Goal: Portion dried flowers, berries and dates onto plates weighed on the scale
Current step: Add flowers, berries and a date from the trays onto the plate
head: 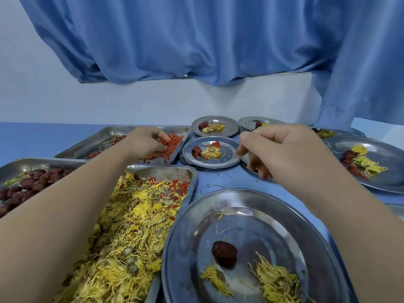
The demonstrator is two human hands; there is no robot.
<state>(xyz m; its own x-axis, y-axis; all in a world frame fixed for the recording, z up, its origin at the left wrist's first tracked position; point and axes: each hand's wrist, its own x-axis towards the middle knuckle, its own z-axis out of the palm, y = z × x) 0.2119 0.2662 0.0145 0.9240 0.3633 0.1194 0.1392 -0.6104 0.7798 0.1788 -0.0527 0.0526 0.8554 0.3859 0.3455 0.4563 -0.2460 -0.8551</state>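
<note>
My left hand (145,142) reaches into the far steel tray (105,136), its fingertips pinched in the red berries (175,145). My right hand (284,154) hovers with curled fingers just right of the small centre plate (229,149), which holds a date, a flower and berries. A plate rim shows under its fingers; whether they grip it is hidden. The big near plate (240,204) carries one date (224,252) and two dried yellow flowers (277,283). No scale is visible.
A tray of dried yellow flowers (131,226) lies under my left forearm, and a tray of dates (32,184) sits at far left. Filled plates stand at the back (231,125) and at right (382,149). A blue curtain (196,40) hangs behind the blue table.
</note>
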